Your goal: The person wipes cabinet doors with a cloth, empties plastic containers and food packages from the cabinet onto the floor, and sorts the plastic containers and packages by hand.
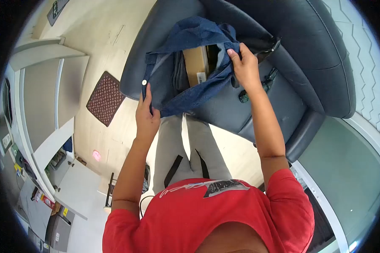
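The left hand (148, 118) grips the left edge of a denim bag (183, 100) just below a white button (144, 82); the right hand (245, 69) pinches its right rim. The bag gapes at upper centre over a leather sofa (223, 111), cardboard box (194, 61) inside; floor (103, 46) opens leftward past the sofa's edge.

From my end I see a red short-sleeved T-shirt (177, 223) with a scooped neckline, its loose sleeves (290, 197) stopping above the elbows. Across the chest I make out an angular black-and-grey printed patch (226, 188), with pale script-like lettering (179, 188) beside it that I can't read. Below the hem I have grey trousers (169, 141) with two flat black strips (173, 170) over the front, one on each leg, and the hands (245, 71) are bare.
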